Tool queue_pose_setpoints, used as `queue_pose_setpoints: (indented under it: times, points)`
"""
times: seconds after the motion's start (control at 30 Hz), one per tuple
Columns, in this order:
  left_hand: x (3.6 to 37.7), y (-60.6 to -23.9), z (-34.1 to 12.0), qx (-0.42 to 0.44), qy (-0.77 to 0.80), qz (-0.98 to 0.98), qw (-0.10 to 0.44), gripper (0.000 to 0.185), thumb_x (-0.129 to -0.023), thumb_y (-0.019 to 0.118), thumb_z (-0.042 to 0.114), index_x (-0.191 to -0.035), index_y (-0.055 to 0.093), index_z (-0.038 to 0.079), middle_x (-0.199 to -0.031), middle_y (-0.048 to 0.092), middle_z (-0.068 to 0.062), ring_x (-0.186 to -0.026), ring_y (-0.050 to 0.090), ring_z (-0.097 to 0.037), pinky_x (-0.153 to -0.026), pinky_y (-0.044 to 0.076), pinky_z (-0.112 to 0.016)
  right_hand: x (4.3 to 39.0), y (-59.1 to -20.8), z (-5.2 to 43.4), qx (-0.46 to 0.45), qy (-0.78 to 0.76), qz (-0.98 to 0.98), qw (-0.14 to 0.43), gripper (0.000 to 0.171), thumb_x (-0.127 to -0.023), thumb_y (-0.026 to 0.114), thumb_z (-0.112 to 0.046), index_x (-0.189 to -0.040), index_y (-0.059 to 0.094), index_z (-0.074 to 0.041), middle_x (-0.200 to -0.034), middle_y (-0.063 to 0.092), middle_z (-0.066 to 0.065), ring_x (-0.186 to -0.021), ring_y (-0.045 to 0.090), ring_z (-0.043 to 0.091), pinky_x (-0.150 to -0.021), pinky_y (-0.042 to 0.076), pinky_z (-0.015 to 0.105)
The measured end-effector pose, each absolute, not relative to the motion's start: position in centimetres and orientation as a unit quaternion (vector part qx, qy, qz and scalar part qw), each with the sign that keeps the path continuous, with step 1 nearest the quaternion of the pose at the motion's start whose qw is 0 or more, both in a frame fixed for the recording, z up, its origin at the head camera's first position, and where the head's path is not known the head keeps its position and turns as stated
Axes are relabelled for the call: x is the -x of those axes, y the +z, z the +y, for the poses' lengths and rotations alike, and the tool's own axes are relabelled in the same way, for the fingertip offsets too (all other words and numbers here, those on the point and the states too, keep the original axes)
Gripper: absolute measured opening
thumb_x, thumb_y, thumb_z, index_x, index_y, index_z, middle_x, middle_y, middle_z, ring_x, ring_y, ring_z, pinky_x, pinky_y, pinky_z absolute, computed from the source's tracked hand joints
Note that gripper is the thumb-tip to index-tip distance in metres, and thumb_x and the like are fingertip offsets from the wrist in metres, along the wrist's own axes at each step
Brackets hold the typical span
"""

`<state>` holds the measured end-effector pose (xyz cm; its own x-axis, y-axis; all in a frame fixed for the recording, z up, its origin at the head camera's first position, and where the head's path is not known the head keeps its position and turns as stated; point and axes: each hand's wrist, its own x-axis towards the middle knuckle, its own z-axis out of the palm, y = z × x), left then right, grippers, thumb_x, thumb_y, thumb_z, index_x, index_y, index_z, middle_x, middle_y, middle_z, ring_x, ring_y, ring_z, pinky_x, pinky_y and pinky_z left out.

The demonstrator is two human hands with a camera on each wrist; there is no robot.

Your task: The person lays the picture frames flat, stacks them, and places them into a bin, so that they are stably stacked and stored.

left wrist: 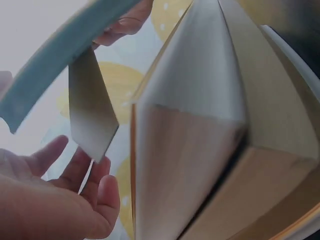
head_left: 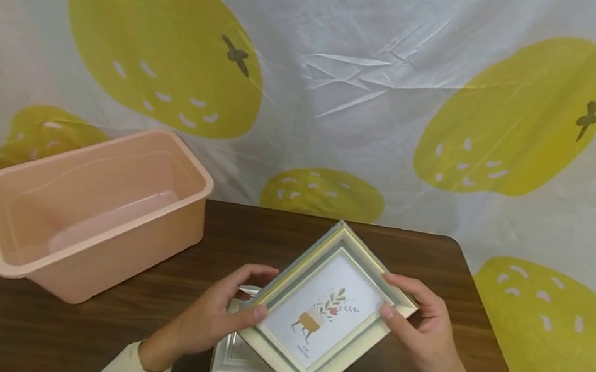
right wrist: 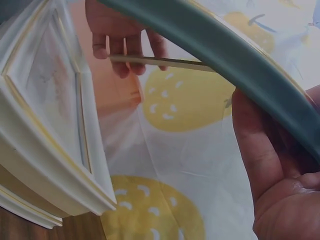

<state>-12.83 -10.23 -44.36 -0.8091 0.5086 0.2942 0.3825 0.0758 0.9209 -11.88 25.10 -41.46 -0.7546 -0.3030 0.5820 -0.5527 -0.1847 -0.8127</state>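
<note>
A picture frame [head_left: 309, 311] with a cream and grey-blue border and a print of a plant in a legged pot is held tilted above the table, its front facing up. My left hand [head_left: 206, 313] grips its left side, thumb on the front border. At the right corner, my right hand [head_left: 428, 334] pinches the border between thumb and fingers. Behind the frame a stand flap [left wrist: 92, 107] juts out, close to the left fingers in the left wrist view. Beneath lies a stack of picture frames [head_left: 244, 368], partly hidden by the held one.
A pink plastic bin [head_left: 116, 256] stands at the left of the dark wooden table [head_left: 409, 252]. Behind the table hangs a pale cloth [head_left: 340, 90] with yellow fruit shapes.
</note>
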Motion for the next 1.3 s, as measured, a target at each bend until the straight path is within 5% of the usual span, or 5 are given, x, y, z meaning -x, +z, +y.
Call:
queue_pose_setpoints:
  times: [0.3,0.53,0.87,1.07,1.3]
  points:
    - [12.4,-44.9,-10.5,-0.255,0.663,0.702,0.048,0.038,-0.105,0.063,0.011,-0.141,0.056,0.003,-0.128,0.065,-0.02,-0.113,0.064,-0.016,-0.09,0.059,-0.027,11.7,-42.5,24.2,-0.286,0.685,-0.664,0.09,0.063,-0.085,0.059,0.029,-0.141,0.062,-0.001,-0.119,0.075,-0.003,-0.091,0.076,0.008,-0.065,0.064,0.029]
    - [11.7,-45.2,-10.7,-0.215,0.681,0.699,0.042,0.039,-0.103,0.066,0.01,-0.141,0.057,0.004,-0.13,0.064,-0.018,-0.115,0.066,-0.017,-0.094,0.059,-0.026,11.5,-43.4,23.4,-0.226,0.739,-0.631,0.063,0.064,-0.088,0.063,0.026,-0.142,0.064,-0.008,-0.121,0.072,0.001,-0.096,0.077,0.013,-0.073,0.065,0.034]
    - [10.7,-45.8,-10.4,-0.119,0.724,0.679,0.015,0.054,-0.098,0.072,0.005,-0.147,0.054,0.016,-0.147,0.06,-0.015,-0.124,0.064,-0.014,-0.097,0.057,-0.025,11.6,-44.5,22.4,-0.173,0.79,-0.584,0.068,0.065,-0.089,0.058,0.029,-0.147,0.057,0.0,-0.121,0.069,0.007,-0.099,0.077,0.017,-0.072,0.064,0.034]
    - [10.0,-46.5,-9.7,-0.14,0.763,0.631,0.005,0.067,-0.095,0.07,-0.007,-0.155,0.045,0.007,-0.15,0.049,-0.02,-0.119,0.065,-0.015,-0.092,0.061,-0.026,11.3,-44.9,21.5,-0.139,0.8,-0.578,0.075,0.062,-0.092,0.06,0.024,-0.149,0.055,0.0,-0.114,0.072,0.006,-0.085,0.078,0.015,-0.061,0.062,0.025]
    - [9.3,-47.1,-9.0,-0.158,0.783,0.602,-0.004,0.064,-0.094,0.068,-0.011,-0.153,0.046,-0.001,-0.149,0.049,-0.025,-0.124,0.065,-0.012,-0.095,0.06,-0.027,10.9,-45.2,20.8,-0.123,0.811,-0.564,0.092,0.062,-0.093,0.059,0.024,-0.151,0.051,0.003,-0.117,0.068,0.008,-0.086,0.079,0.019,-0.062,0.063,0.028]
